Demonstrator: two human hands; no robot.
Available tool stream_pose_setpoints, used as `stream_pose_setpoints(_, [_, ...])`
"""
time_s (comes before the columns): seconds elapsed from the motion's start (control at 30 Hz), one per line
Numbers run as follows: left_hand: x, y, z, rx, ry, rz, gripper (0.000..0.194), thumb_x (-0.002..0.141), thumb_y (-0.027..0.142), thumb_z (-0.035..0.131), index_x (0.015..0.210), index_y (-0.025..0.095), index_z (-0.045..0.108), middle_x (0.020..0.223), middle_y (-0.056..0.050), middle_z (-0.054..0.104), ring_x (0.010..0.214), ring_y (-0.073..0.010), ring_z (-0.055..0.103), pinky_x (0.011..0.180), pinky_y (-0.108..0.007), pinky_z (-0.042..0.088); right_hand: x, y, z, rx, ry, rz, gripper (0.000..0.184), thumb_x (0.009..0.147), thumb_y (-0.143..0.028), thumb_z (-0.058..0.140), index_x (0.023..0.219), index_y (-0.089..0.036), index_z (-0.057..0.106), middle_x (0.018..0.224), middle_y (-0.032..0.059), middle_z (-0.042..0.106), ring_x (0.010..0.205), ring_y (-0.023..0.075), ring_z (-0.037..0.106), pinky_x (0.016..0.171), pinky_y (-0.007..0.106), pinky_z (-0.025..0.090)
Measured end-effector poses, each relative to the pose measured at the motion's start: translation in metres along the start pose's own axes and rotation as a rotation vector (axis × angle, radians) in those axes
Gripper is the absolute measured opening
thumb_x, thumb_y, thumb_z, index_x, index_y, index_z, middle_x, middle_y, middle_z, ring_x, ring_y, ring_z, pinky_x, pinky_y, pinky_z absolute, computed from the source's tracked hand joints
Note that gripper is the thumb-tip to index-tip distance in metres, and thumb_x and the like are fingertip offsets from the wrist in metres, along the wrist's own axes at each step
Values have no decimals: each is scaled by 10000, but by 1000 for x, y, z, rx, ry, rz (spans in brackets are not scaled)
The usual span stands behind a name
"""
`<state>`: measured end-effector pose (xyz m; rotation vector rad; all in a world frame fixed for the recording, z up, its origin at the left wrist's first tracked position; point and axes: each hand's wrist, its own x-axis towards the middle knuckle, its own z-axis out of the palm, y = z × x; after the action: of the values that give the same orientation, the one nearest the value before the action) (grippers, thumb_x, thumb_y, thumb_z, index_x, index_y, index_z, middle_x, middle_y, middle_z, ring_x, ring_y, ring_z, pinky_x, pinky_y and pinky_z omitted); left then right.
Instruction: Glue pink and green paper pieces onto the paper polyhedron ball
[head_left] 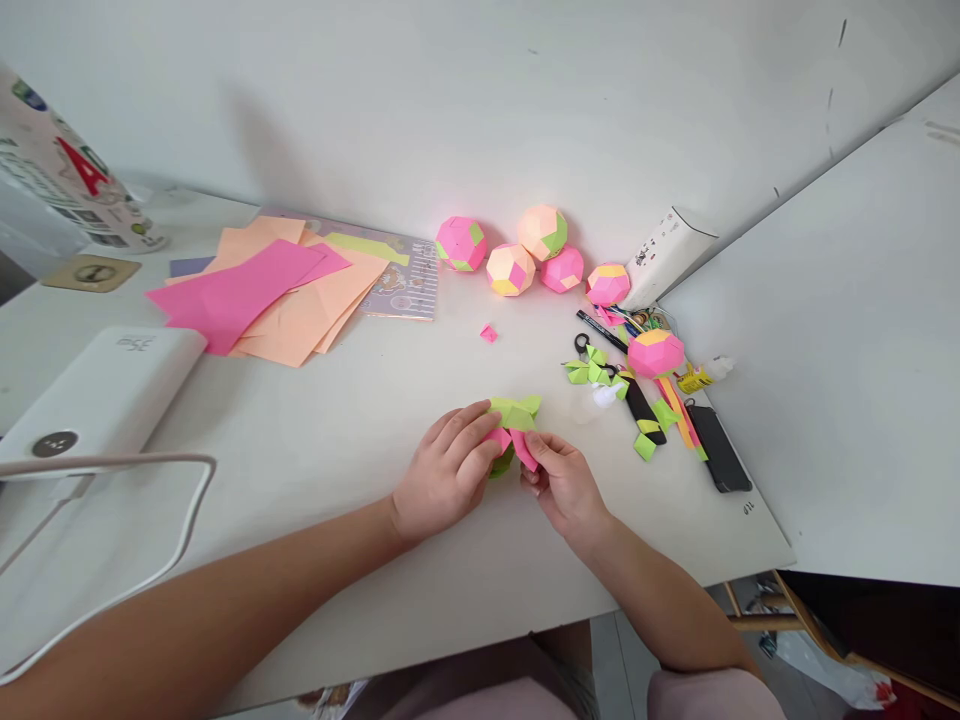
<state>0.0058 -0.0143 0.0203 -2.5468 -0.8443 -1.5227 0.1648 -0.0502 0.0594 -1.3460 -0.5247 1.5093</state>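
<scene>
Between my two hands, near the middle of the desk, is a partly built paper model point(516, 413) of green and pink folded pieces. My left hand point(446, 470) wraps round its left side, fingers bent over the top. With thumb and fingertips, my right hand point(566, 485) pinches a pink flap at the model's right side. The palms and fingers hide much of its underside. A small pink folded piece point(488, 332) lies beyond the hands. Several green folded pieces point(592, 366) lie to the right, beside scissors point(582, 344) and a small white bottle piece point(606, 395).
Several finished paper balls point(461, 244) line the wall. Pink and peach paper sheets point(247, 290) lie on the left, near a white power bank point(105, 385) with a cable and a tall bottle point(75, 170). A glue bottle point(703, 375) and a black case point(718, 448) lie on the right.
</scene>
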Motion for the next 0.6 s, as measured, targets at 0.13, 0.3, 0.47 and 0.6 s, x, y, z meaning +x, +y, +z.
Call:
stream_pose_setpoints(0.13, [0,0,0,5,-4,-4,184,866,35,518,957,195,504,1076,-128,677,1172,-299,592,840,-444,556,1,0,1,18,0,8,287,633,-397,810,606,-180,624,533,-50,465,481,79,374,443,247,252])
stream_pose_setpoints(0.3, [3,0,0,45,5,26,200,836,6,544,941,169,493,1033,-151,672,1111,-313,622,810,-436,570,0,-1,2,26,-21,24,299,633,-393,809,588,-180,604,540,-47,461,488,81,376,440,245,250])
stream_pose_setpoints(0.47, [3,1,-1,9,3,-10,204,854,13,504,960,185,474,1042,-134,667,1127,-301,611,813,-438,571,0,-1,3,0,7,-22,304,614,-399,821,586,-181,611,518,-49,463,483,80,367,442,245,243])
stream_pose_setpoints(0.6, [2,1,-1,-6,1,-24,209,852,16,500,968,186,465,1043,-136,663,1132,-306,606,817,-446,567,2,0,2,-19,18,-23,304,611,-415,824,606,-185,625,513,-47,475,487,82,371,448,244,253])
